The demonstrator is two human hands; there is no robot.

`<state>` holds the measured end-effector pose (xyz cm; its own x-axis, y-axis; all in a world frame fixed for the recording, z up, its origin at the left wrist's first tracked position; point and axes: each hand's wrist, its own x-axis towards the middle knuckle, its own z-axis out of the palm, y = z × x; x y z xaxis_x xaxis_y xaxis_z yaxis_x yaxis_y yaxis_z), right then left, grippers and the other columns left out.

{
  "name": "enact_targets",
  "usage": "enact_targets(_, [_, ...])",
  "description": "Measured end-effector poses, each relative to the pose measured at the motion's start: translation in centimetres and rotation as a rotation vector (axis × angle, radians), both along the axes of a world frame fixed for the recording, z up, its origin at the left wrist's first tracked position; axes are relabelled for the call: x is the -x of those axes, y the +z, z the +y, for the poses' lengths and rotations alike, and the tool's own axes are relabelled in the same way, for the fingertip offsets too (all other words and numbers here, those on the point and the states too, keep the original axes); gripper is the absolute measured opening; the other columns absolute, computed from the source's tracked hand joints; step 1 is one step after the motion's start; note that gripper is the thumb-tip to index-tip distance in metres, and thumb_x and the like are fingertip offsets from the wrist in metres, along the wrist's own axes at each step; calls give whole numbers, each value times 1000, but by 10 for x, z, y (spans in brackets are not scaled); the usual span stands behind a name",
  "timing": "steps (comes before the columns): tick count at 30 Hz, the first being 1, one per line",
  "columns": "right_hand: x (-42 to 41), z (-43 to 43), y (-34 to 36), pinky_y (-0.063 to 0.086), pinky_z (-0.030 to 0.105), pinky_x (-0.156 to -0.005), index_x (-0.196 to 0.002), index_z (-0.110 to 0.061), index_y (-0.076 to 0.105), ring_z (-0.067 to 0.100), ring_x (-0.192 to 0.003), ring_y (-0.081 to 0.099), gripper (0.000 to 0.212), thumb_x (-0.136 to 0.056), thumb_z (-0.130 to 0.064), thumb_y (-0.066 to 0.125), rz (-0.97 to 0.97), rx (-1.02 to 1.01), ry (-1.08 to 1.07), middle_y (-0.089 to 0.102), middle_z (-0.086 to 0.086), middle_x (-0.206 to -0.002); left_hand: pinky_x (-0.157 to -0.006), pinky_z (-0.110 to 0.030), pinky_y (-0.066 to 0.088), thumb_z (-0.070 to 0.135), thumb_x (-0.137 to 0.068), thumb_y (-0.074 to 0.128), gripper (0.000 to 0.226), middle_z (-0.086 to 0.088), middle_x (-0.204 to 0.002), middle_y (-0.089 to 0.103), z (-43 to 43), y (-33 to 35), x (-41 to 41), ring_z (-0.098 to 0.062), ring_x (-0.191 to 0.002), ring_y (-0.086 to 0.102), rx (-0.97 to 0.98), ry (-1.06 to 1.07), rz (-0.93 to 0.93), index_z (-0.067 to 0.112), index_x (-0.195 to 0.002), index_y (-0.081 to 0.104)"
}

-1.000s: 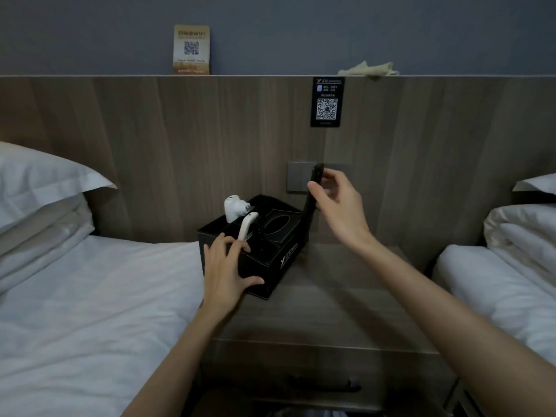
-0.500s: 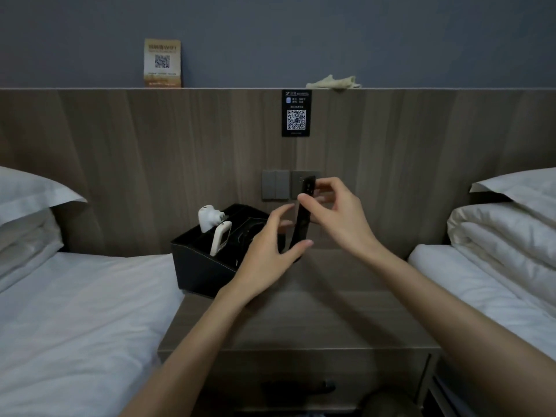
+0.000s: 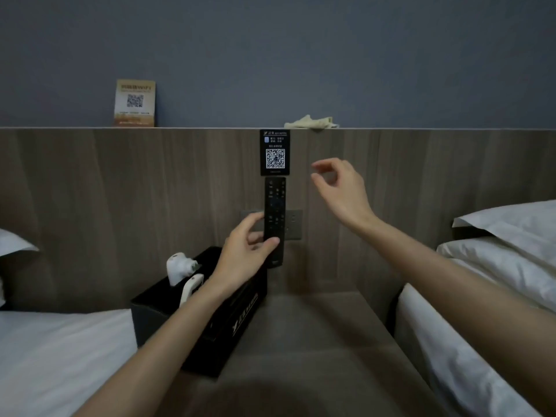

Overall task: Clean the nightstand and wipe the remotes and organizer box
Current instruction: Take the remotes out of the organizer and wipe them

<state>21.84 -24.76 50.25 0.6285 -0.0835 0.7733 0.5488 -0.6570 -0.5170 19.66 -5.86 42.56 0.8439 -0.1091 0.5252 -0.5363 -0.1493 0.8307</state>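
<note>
Black remote [image 3: 274, 218] is held upright in front of the wooden headboard [image 3: 120, 206], buttons facing the camera. It is pinched near its lower end by the left hand [image 3: 240, 254] (thumb across the front, fingers behind). The right hand [image 3: 340, 191] is raised to the remote's right, apart from it, with nothing held and the fingers loosely curled. The black organizer box [image 3: 234, 341] is set on the left part of the nightstand [image 3: 316, 341], just beside the left bed [image 3: 60, 356]. A white remote [image 3: 189, 291] and a white rounded device [image 3: 178, 266] are stood in it. A pale cloth [image 3: 311, 122] is laid on the headboard ledge, with a WiFi card [image 3: 134, 102] further left.
</note>
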Motion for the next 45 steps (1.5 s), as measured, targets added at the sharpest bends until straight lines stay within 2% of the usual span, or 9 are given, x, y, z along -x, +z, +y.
enact_targets(2, [-27, -7, 19, 47, 35, -91, -114, -23, 62, 16, -104, 59, 23, -92, -23, 55, -3, 17, -97, 59, -2, -117, -67, -17, 56, -2, -89, 62, 43, -3, -93, 71, 2, 18, -12, -2, -74, 70, 27, -17, 8, 31, -115, 53])
enact_targets(6, [-80, -18, 45, 47, 38, -90, -122, -23, 58, 20, -115, 55, 30, -92, -23, 54, -27, 106, -260, 56, -1, -128, -70, -20, 57, 4, -89, 65, 49, -9, -99, 72, 3, 45, -41, -11, -84, 71, -2, -37, 1, 21, -132, 50])
enact_targets(13, [-169, -28, 80, 45, 41, -89, -134, -27, 47, 27, -119, 53, 40, -94, -29, 52, -68, 138, -439, 59, 1, -128, -60, -16, 54, 7, -88, 66, 44, -2, -90, 73, -5, 75, -89, -5, -75, 71, -13, -118, -5, 23, -127, 51])
enact_targets(20, [-222, -31, 100, 48, 38, -88, -124, -31, 61, 27, -115, 58, 30, -95, -34, 55, 4, 146, -512, 67, 4, -119, -69, -31, 60, 13, -89, 66, 47, -3, -94, 76, -10, 83, -110, -19, -81, 73, 52, -202, 90, 25, -132, 52])
enact_targets(28, [-180, -34, 69, 42, 33, -78, -111, -17, 65, 24, -109, 53, 25, -97, -31, 49, -226, -5, -449, 64, 4, -112, -88, -42, 55, 15, -90, 65, 32, -7, -98, 75, -5, 79, -79, -23, -88, 73, 47, -167, 100, 37, -111, 55])
enact_targets(32, [-117, -37, 58, 37, 31, -85, -107, -9, 62, 26, -112, 48, 24, -98, -25, 47, -252, -30, -378, 57, 10, -115, -88, -46, 54, 14, -91, 64, 34, -10, -99, 75, -3, 79, -42, -31, -94, 71, 77, -154, 112, 30, -120, 57])
enact_targets(36, [-56, -40, 42, 38, 34, -79, -109, -9, 52, 29, -99, 55, 22, -100, -21, 36, -41, -83, -269, 61, 13, -108, -88, -45, 55, 14, -91, 63, 42, -10, -101, 74, 2, 70, -7, -33, -97, 70, 66, -160, 159, 27, -130, 52])
enact_targets(40, [-11, -40, -1, 35, 33, -68, -105, -14, 49, 21, -81, 53, 18, -102, -24, 35, 120, 51, -197, 59, 0, -93, -85, -39, 57, 12, -92, 62, 40, -11, -102, 74, 8, 49, 28, -26, -93, 72, 81, -161, 227, 25, -129, 53])
enact_targets(45, [8, -40, -77, 36, 25, -57, -99, -14, 56, 7, -65, 50, 15, -100, -23, 44, 418, 103, 77, 64, -1, -90, -62, -22, 58, 11, -92, 61, 29, -5, -93, 76, 12, 10, 59, -9, -77, 72, 149, -121, 319, 31, -113, 58])
